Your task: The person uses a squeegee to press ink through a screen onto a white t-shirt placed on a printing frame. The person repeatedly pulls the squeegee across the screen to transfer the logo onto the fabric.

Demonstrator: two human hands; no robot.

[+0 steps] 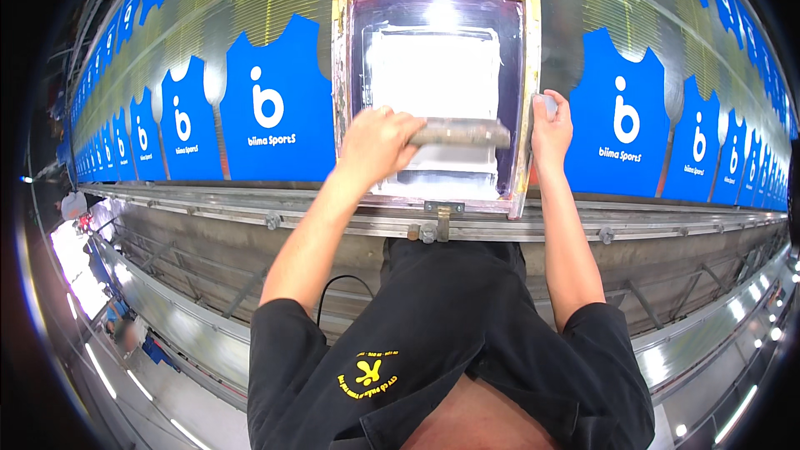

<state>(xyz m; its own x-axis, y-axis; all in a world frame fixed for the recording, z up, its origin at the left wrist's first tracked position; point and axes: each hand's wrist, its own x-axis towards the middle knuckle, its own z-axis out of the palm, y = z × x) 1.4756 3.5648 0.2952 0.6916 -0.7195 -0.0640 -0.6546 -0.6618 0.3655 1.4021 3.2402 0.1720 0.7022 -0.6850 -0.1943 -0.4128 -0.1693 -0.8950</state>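
Note:
A screen printing frame [533, 50] lies before me on the long printing table, with white ink [433, 67] spread across its mesh. My left hand [379, 143] is closed around the left end of a squeegee [462, 132], which lies crosswise over the lower part of the inked area. At the frame's right rail is my right hand [552, 129], its fingers curled against the outer edge. A small pale thing shows at those fingertips; its kind I cannot make out. Whatever lies under the frame is hidden.
Blue sleeveless shirt panels [279, 108] with white prints lie to the left, and more blue panels [621, 117] to the right. A metal rail [333, 222] runs along the table's near edge, with a bracket [444, 218] at the frame. Another person [125, 333] is far off at lower left.

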